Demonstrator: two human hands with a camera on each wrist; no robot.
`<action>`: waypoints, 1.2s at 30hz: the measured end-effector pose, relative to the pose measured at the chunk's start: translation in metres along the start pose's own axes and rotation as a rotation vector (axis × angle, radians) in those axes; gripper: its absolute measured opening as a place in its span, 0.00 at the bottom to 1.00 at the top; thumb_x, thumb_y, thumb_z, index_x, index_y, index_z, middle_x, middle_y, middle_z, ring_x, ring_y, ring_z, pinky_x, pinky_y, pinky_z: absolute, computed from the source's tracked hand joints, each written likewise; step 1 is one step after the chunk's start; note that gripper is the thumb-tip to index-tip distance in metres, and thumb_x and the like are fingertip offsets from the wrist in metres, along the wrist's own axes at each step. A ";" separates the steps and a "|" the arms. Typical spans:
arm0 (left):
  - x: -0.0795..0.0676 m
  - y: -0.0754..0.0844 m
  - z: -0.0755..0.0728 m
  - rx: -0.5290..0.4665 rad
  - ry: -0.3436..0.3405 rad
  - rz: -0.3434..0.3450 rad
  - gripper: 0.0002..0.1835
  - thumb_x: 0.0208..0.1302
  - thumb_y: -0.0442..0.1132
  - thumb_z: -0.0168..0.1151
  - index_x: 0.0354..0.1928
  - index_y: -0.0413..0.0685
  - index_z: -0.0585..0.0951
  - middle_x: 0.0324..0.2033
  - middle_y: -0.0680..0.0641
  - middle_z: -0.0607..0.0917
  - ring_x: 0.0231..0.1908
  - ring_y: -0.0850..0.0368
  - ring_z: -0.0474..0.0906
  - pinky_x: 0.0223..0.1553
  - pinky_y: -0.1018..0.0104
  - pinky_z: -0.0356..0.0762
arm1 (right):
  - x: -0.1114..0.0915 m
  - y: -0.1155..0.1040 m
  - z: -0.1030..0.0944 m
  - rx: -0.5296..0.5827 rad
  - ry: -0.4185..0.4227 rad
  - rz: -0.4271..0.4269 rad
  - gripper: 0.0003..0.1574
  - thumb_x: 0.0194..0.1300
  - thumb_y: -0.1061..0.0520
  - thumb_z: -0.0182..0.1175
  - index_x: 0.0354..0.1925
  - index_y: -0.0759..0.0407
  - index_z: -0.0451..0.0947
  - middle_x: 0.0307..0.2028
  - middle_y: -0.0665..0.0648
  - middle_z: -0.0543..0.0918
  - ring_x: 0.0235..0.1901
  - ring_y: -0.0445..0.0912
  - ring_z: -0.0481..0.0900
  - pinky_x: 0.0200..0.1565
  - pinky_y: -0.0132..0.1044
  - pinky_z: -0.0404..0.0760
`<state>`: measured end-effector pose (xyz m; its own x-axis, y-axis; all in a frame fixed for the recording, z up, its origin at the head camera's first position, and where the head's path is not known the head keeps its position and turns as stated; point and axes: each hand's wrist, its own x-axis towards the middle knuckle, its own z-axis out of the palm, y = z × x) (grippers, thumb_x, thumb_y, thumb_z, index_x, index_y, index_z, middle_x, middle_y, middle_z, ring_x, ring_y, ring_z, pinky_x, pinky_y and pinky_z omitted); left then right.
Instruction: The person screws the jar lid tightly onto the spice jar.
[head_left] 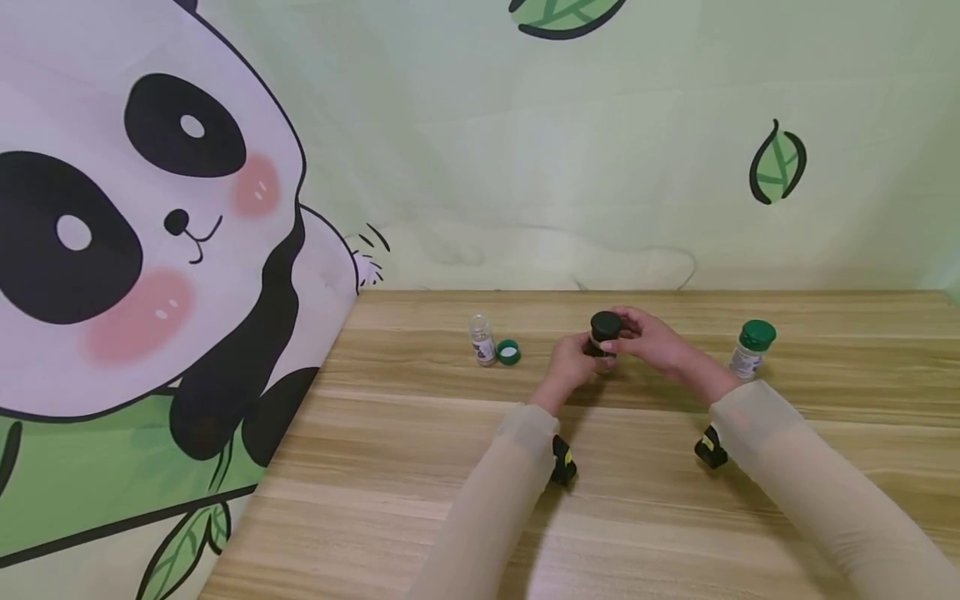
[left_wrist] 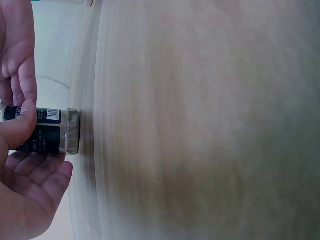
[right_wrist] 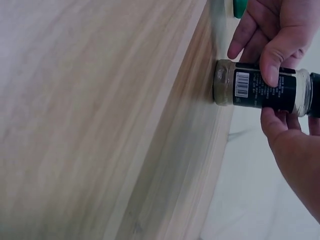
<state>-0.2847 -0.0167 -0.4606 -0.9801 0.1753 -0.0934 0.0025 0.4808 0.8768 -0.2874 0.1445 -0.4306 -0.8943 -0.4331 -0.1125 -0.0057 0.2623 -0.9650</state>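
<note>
A spice jar [right_wrist: 254, 90] with a black lid [head_left: 606, 324] and a dark, barcoded label is held between both hands near the table's back edge. In the head view it stands upright. My left hand [head_left: 574, 364] grips the labelled body, its thumb across the label in the left wrist view. From the other side, my right hand [head_left: 654, 340] holds the jar's upper part just by the lid, with the thumb in front and the fingers behind. The jar's base lies close to the tabletop; contact is hard to tell.
On the left, an uncapped clear bottle [head_left: 482, 340] stands beside its green cap [head_left: 508, 352], which lies inside up. A green-lidded jar [head_left: 748, 350] stands right, near the right forearm. Behind the wooden table [head_left: 405, 467] hangs a panda-printed cloth [head_left: 465, 150].
</note>
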 end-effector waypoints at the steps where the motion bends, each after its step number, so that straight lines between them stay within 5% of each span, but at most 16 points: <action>1: 0.000 0.000 0.000 -0.003 0.000 -0.004 0.21 0.59 0.36 0.71 0.56 0.43 0.83 0.54 0.42 0.86 0.55 0.51 0.80 0.57 0.62 0.77 | 0.000 0.001 -0.001 0.008 -0.017 -0.002 0.42 0.70 0.62 0.57 0.74 0.69 0.50 0.72 0.75 0.59 0.73 0.66 0.56 0.72 0.59 0.58; 15: -0.002 0.003 -0.001 -0.010 0.004 -0.011 0.21 0.59 0.36 0.71 0.56 0.42 0.82 0.55 0.42 0.85 0.57 0.51 0.80 0.59 0.61 0.76 | 0.001 0.002 -0.006 -0.007 -0.061 0.005 0.37 0.73 0.62 0.53 0.73 0.69 0.52 0.71 0.75 0.61 0.71 0.64 0.59 0.72 0.58 0.58; 22: 0.000 -0.001 0.000 -0.027 -0.003 0.002 0.23 0.59 0.35 0.71 0.57 0.43 0.82 0.55 0.42 0.85 0.57 0.51 0.80 0.54 0.65 0.77 | 0.001 0.003 -0.004 -0.010 -0.046 0.012 0.36 0.73 0.60 0.55 0.72 0.69 0.54 0.70 0.72 0.63 0.70 0.60 0.62 0.63 0.35 0.70; 28: 0.000 -0.001 0.000 -0.025 0.000 0.007 0.22 0.59 0.35 0.71 0.56 0.43 0.82 0.54 0.43 0.86 0.57 0.51 0.80 0.56 0.64 0.77 | 0.000 0.002 -0.002 0.006 -0.032 0.023 0.36 0.72 0.60 0.54 0.71 0.71 0.54 0.70 0.73 0.62 0.71 0.62 0.61 0.70 0.51 0.63; 36: -0.001 -0.001 0.000 -0.004 0.004 0.017 0.20 0.59 0.36 0.71 0.54 0.42 0.83 0.53 0.42 0.86 0.57 0.50 0.81 0.57 0.61 0.77 | 0.002 0.004 -0.001 0.010 -0.003 0.036 0.35 0.71 0.61 0.56 0.69 0.72 0.54 0.69 0.73 0.63 0.70 0.62 0.62 0.70 0.52 0.63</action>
<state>-0.2837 -0.0169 -0.4614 -0.9807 0.1800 -0.0764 0.0184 0.4741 0.8803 -0.2897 0.1454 -0.4342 -0.8924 -0.4264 -0.1476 0.0308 0.2688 -0.9627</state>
